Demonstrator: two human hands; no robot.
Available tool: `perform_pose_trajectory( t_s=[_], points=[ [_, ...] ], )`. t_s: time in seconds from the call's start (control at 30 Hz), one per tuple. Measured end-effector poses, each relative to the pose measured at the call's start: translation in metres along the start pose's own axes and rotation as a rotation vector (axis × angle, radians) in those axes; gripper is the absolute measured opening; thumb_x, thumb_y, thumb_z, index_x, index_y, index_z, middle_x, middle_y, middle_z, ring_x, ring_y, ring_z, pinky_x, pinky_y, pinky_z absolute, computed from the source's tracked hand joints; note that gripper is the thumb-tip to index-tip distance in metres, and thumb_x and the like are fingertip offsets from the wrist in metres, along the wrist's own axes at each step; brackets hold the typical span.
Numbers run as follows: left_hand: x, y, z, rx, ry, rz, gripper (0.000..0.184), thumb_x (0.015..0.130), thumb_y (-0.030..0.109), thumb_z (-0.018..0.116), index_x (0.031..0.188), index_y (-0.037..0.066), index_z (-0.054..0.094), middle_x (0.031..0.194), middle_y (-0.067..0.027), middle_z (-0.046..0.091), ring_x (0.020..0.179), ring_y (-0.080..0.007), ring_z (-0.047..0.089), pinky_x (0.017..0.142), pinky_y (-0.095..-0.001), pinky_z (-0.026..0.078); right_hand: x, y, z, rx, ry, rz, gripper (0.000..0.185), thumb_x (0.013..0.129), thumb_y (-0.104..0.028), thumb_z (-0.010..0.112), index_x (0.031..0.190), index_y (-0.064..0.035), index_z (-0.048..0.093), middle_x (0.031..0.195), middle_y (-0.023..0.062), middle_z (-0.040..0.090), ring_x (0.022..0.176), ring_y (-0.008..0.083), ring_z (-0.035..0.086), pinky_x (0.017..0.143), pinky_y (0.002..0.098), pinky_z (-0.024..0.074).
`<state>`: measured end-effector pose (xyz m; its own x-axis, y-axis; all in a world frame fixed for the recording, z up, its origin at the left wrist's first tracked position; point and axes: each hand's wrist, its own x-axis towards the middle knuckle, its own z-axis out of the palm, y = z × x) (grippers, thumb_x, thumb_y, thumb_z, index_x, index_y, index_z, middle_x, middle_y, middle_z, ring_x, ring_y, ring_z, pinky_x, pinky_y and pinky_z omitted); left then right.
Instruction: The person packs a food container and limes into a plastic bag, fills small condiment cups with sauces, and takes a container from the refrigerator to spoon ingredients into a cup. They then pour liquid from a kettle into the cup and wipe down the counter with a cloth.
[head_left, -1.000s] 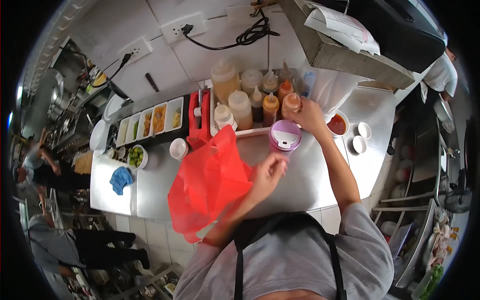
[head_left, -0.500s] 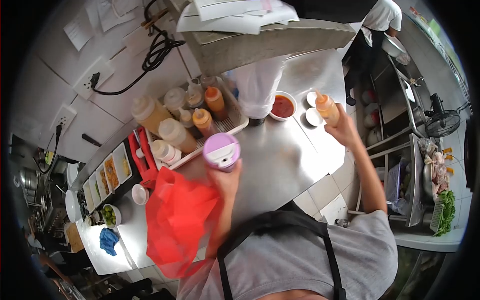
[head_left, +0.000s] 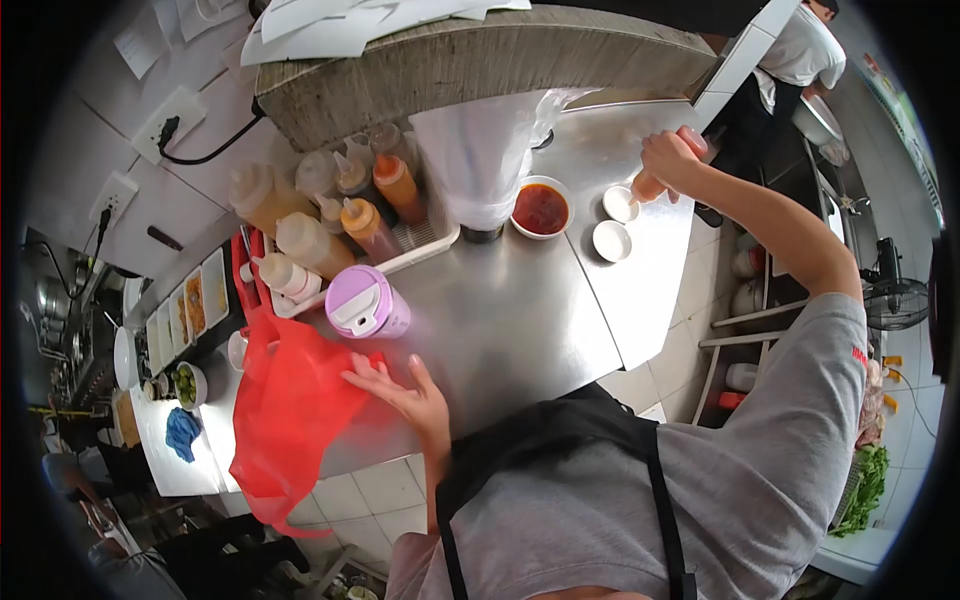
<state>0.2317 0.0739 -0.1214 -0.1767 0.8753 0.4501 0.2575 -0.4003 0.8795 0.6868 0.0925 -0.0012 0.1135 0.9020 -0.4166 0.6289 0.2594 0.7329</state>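
top: grey tee (head_left: pixel 610 510), short sleeves, creased cloth | right sleeve (head_left: pixel 815 345): loose, wide hem, red marking (head_left: pixel 859 355), too small to read | apron (head_left: pixel 555 435): black, bib over chest, 2 narrow black straps (head_left: pixel 667 520) running up over tee | right arm (head_left: pixel 785 222): bare below hem

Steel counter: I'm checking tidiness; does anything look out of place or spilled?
The crumpled red fabric-like bag looks out of place: its lower end overhangs the front edge of the shiny steel counter, above the tiled floor. No spill stands out.
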Motion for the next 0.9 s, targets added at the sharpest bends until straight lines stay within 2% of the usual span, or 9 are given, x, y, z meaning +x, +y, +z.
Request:
perform_pose_trajectory(
  t_s=[0.1,0.13,0.23,0.3,0.37,0.43,0.57,0.77,0.9],
  points=[
    [-0.029,0.008,-0.005,-0.058,-0.134,-0.087,0.078,0.086,0.007,0.053,0.140,0.001,-0.004,0.140,-0.0251,0.022,0.128,-0.0342,0.028,0.101,-0.0430,0.029,0.005,0.003,-0.007,-0.080,-0.032,-0.046,0.047,0.045,-0.035,0.082,0.084,-0.0141,0.068,0.094,0.0009,0.060,0.092,0.0175,0.056,0.073,0.0298,0.0443],
    [-0.036,0.005,0.000,-0.061,-0.095,-0.026,0.067,0.087,0.005,0.051,0.139,0.000,0.009,0.131,-0.0230,0.039,0.119,-0.0313,0.042,0.094,-0.0388,0.038,0.007,0.002,-0.002,-0.074,-0.031,-0.046,0.048,0.045,-0.036,0.082,0.085,-0.0141,0.068,0.094,0.0009,0.060,0.092,0.0176,0.057,0.073,0.0301,0.0445],
    [-0.047,0.003,0.008,-0.207,-0.425,-0.406,0.046,0.087,0.004,0.050,0.130,-0.002,0.035,0.111,-0.0171,0.056,0.100,-0.0249,0.056,0.081,-0.0323,0.046,0.008,0.000,0.005,-0.040,-0.037,-0.014,0.050,0.045,-0.037,0.082,0.087,-0.0140,0.068,0.094,0.0011,0.060,0.092,0.0179,0.057,0.072,0.0309,0.0452],
    [-0.035,0.021,0.050,-0.317,-0.582,-0.276,0.025,0.088,0.005,0.050,0.112,-0.001,0.054,0.091,-0.0098,0.063,0.082,-0.0153,0.061,0.070,-0.0259,0.048,-0.002,-0.007,0.001,0.008,-0.064,0.029,0.050,0.044,-0.037,0.082,0.087,-0.0138,0.068,0.094,0.0013,0.060,0.092,0.0182,0.058,0.071,0.0313,0.0459],
    [-0.003,0.059,0.113,-0.272,-0.732,0.108,0.019,0.089,0.008,0.050,0.105,0.001,0.058,0.088,-0.0125,0.062,0.079,-0.0176,0.061,0.069,-0.0265,0.048,-0.005,-0.009,0.011,0.033,-0.038,0.079,0.043,0.050,-0.034,0.080,0.086,-0.0133,0.068,0.094,0.0022,0.061,0.092,0.0192,0.059,0.070,0.0317,0.0470],
    [0.030,0.086,0.190,-0.257,-0.859,0.269,0.017,0.087,0.010,0.050,0.097,0.000,0.058,0.089,-0.0180,0.058,0.083,-0.0340,0.057,0.074,-0.0346,0.047,-0.018,-0.019,0.002,0.075,-0.037,0.114,0.038,0.054,-0.033,0.078,0.085,-0.0140,0.069,0.093,0.0024,0.062,0.091,0.0192,0.060,0.069,0.0312,0.0476],
    [0.041,0.048,0.353,0.061,-1.010,0.541,0.019,0.077,0.012,0.062,0.094,0.001,0.061,0.094,-0.0169,0.060,0.090,-0.0343,0.057,0.079,-0.0409,0.045,-0.022,-0.033,0.005,0.239,-0.084,0.216,0.055,0.046,-0.039,0.081,0.088,-0.0067,0.065,0.091,0.0056,0.060,0.090,0.0206,0.057,0.071,0.0307,0.0466],
    [0.032,0.041,0.410,0.173,-1.408,0.487,0.027,0.062,0.014,0.075,0.086,0.005,0.065,0.093,-0.0178,0.063,0.091,-0.0313,0.060,0.079,-0.0387,0.047,-0.040,-0.033,0.002,0.217,-0.048,0.186,0.048,0.052,-0.037,0.080,0.085,-0.0054,0.065,0.090,0.0049,0.059,0.089,0.0198,0.056,0.069,0.0288,0.0469],
    [0.024,0.029,0.425,0.239,-1.416,0.580,0.022,0.059,0.009,0.073,0.079,0.004,0.065,0.082,-0.0170,0.064,0.081,-0.0327,0.062,0.072,-0.0382,0.050,-0.042,-0.030,0.006,0.214,-0.013,0.190,0.046,0.053,-0.036,0.080,0.084,-0.0056,0.065,0.090,0.0039,0.058,0.088,0.0190,0.055,0.069,0.0284,0.0468]
  ],
)
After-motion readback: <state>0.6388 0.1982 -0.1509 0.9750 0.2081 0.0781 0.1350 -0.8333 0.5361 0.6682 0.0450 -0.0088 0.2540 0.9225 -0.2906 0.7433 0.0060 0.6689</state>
